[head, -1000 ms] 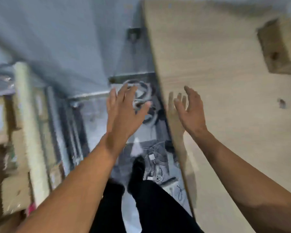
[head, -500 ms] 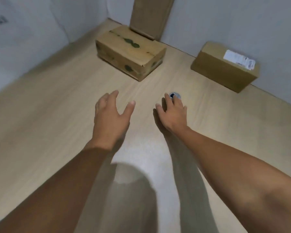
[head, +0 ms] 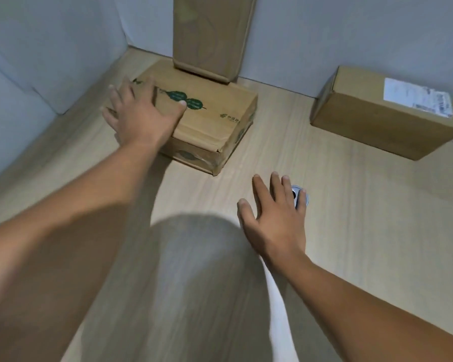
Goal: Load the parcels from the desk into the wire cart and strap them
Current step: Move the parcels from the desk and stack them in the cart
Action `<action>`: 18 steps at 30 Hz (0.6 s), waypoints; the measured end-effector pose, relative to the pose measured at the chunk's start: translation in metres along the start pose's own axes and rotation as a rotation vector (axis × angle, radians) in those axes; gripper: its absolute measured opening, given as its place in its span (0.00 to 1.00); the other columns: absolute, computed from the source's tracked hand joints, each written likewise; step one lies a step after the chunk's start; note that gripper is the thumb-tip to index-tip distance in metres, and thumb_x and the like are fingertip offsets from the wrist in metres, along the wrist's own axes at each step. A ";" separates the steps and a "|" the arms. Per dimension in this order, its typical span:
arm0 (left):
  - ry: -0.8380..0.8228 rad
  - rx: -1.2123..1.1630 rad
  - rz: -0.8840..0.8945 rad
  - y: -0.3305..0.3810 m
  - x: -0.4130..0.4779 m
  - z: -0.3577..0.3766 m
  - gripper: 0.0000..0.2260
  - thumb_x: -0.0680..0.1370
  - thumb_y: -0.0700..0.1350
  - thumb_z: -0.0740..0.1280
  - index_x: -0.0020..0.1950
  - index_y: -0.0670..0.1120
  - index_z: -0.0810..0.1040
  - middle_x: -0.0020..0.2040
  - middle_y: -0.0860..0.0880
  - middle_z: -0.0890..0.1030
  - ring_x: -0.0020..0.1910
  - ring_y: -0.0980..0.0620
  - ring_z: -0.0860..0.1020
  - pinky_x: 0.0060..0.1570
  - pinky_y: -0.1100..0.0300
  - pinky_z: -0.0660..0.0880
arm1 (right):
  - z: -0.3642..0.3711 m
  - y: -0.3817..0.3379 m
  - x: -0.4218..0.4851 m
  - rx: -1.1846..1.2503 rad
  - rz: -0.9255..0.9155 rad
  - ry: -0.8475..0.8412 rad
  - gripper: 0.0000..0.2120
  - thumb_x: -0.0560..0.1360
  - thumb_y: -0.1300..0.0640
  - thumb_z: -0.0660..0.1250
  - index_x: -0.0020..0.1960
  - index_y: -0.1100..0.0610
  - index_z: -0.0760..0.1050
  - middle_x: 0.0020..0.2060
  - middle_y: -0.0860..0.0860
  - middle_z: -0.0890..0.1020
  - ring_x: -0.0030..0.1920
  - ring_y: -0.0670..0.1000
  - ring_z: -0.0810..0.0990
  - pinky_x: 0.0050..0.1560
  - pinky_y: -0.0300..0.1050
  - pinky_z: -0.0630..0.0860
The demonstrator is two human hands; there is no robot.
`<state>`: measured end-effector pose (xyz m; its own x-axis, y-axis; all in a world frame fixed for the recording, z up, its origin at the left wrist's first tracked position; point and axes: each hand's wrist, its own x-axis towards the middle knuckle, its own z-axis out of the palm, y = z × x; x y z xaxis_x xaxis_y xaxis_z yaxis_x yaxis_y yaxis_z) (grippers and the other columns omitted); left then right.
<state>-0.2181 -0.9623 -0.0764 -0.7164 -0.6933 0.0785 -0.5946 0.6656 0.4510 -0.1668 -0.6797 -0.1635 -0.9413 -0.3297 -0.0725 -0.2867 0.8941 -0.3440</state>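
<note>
Parcels, three cardboard boxes in all, sat at the far side of a pale wood-grain counter [head: 351, 231] that ran into a corner of grey wall [head: 351, 35]. A person's rounded shadow [head: 194, 283] fell across the near part of the counter between two bare forearms.

A tall box [head: 212, 35] stood on end against the back wall, its lower end at the rear edge of a flat box [head: 220, 121] printed with green marks, which lay in the corner. Well apart to the right, a labelled box [head: 364, 121] lay against the same wall, a white label [head: 416, 99] on its top face.

The left hand [head: 141, 118] lay over the left end of the flat box, its fingers [head: 147, 87] straight and spread wide across the top and the thumb reaching the green print; nothing was gripped. The right hand [head: 277, 226] was palm down over the bare counter in front of the boxes, fingers [head: 262, 192] straight and fanned apart, holding nothing; whether it touched the surface could not be told. A small round metal grommet [head: 295, 192] set in the counter showed between its outer fingers.
</note>
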 end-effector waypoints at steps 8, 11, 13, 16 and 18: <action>-0.075 -0.079 -0.028 -0.044 -0.063 -0.019 0.38 0.65 0.78 0.65 0.70 0.61 0.73 0.77 0.48 0.61 0.80 0.48 0.53 0.73 0.38 0.58 | -0.014 0.001 -0.008 0.345 -0.031 0.107 0.37 0.80 0.32 0.48 0.82 0.50 0.61 0.77 0.49 0.71 0.82 0.52 0.59 0.82 0.59 0.41; -0.069 -0.046 -0.088 -0.059 -0.122 -0.031 0.38 0.63 0.80 0.65 0.68 0.61 0.72 0.80 0.41 0.58 0.82 0.43 0.50 0.77 0.39 0.52 | -0.019 0.001 -0.014 0.468 -0.041 0.114 0.38 0.80 0.30 0.47 0.82 0.50 0.61 0.74 0.50 0.75 0.78 0.52 0.66 0.81 0.61 0.48; -0.065 -0.044 -0.127 -0.071 -0.166 -0.040 0.40 0.62 0.81 0.65 0.68 0.61 0.70 0.79 0.40 0.61 0.81 0.42 0.53 0.76 0.39 0.55 | -0.022 0.003 -0.019 0.533 -0.047 0.076 0.37 0.79 0.29 0.47 0.82 0.46 0.62 0.72 0.49 0.77 0.77 0.56 0.66 0.79 0.60 0.57; -0.031 -0.038 -0.221 -0.088 -0.242 -0.054 0.42 0.62 0.82 0.65 0.69 0.61 0.69 0.73 0.42 0.65 0.77 0.41 0.58 0.73 0.41 0.62 | -0.025 0.001 -0.049 0.753 -0.045 -0.141 0.36 0.75 0.26 0.53 0.79 0.39 0.63 0.74 0.48 0.74 0.79 0.58 0.62 0.77 0.62 0.61; -0.012 -0.029 -0.297 -0.096 -0.294 -0.065 0.43 0.61 0.82 0.65 0.70 0.61 0.67 0.73 0.41 0.66 0.76 0.40 0.60 0.72 0.42 0.64 | -0.026 -0.011 -0.094 0.926 0.009 -0.265 0.43 0.70 0.24 0.60 0.81 0.39 0.58 0.79 0.49 0.66 0.82 0.56 0.58 0.79 0.64 0.60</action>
<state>0.0733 -0.8404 -0.0851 -0.5172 -0.8530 -0.0706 -0.7680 0.4261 0.4781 -0.0802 -0.6505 -0.1286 -0.8391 -0.4836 -0.2490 0.0817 0.3404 -0.9367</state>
